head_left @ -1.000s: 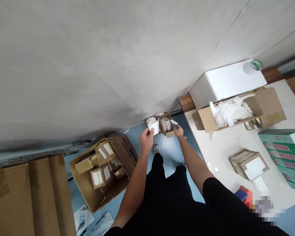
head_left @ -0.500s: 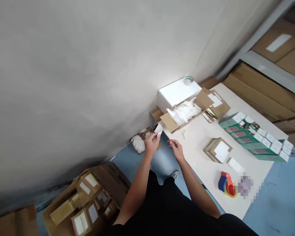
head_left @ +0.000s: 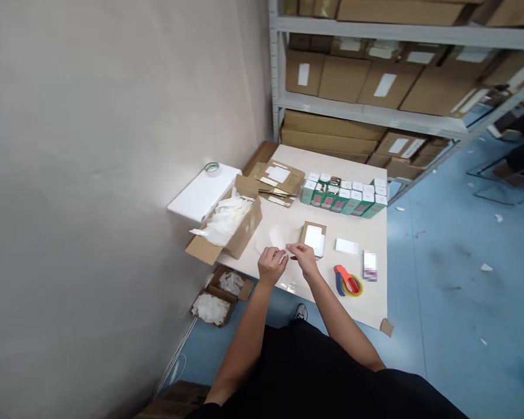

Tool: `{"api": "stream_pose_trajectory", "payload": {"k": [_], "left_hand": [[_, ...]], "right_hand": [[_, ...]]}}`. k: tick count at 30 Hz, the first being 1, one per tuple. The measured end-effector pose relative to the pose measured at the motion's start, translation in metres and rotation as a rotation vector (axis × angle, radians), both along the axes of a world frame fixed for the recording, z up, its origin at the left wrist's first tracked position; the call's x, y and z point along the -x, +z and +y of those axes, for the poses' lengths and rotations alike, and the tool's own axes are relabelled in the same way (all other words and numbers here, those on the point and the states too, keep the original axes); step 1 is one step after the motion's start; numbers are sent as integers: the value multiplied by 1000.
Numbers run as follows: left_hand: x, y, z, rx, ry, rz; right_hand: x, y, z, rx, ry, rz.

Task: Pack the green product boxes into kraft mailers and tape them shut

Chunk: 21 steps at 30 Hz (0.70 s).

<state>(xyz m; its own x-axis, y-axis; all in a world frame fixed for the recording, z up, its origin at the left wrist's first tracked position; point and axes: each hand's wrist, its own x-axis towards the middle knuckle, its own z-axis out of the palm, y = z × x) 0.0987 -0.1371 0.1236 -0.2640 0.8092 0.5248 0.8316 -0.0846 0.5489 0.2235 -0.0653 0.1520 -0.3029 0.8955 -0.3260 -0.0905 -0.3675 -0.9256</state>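
Note:
Over the near left edge of the table, both hands are close together with fingers closed. My left hand (head_left: 272,266) pinches a small white paper slip (head_left: 283,256). The fingertips of my right hand (head_left: 304,258) are closed at the slip's other edge. Just beyond my right hand stands a small brown cardboard box (head_left: 315,240) with white labels, partly covered by the fingers. A flat white stack that looks like labels (head_left: 346,247) lies to its right. Nearer me sits a red and blue tape dispenser (head_left: 344,280) with a yellow roll.
A carton of white crumpled paper (head_left: 229,224) stands at the table's left, before a white box (head_left: 205,192) with a tape roll (head_left: 212,169). Flattened cartons (head_left: 282,176) and green-and-white boxes (head_left: 347,198) line the back. Cartons with white scraps (head_left: 210,308) stand on the floor; shelving (head_left: 375,110) rises behind.
The view has swung right toward the table and shelves. My hands have come together from apart and now sit over the table edge; my right fingers have met the slip in my left.

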Motion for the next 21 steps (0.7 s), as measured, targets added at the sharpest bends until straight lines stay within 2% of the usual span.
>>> {"api": "stream_pose_trajectory", "payload": {"k": [3, 6, 9, 12, 14, 16, 19, 21], "left_hand": [[-29, -3, 22, 16, -53, 4], [-41, -6, 41, 44, -81, -10], [-35, -10, 60, 120, -157, -61], [-21, -18, 79, 287, -312, -155], [-14, -26, 91, 422, -367, -278], [-12, -36, 102, 515, -346, -479], [-14, -48, 118, 544, -286, -765], [-16, -55, 129, 535, -281, -834]], "right_hand": [[-28, -9, 22, 20, -113, 49], [-44, -24, 33, 53, -244, 71], [-48, -42, 37, 96, -361, 64], [-44, -56, 43, 115, -520, 76], [-42, -63, 49, 127, -585, 75], [-41, -67, 55, 142, -596, 53], [-40, -72, 62, 148, -604, 16], [-37, -77, 65, 161, -635, 1]]}}
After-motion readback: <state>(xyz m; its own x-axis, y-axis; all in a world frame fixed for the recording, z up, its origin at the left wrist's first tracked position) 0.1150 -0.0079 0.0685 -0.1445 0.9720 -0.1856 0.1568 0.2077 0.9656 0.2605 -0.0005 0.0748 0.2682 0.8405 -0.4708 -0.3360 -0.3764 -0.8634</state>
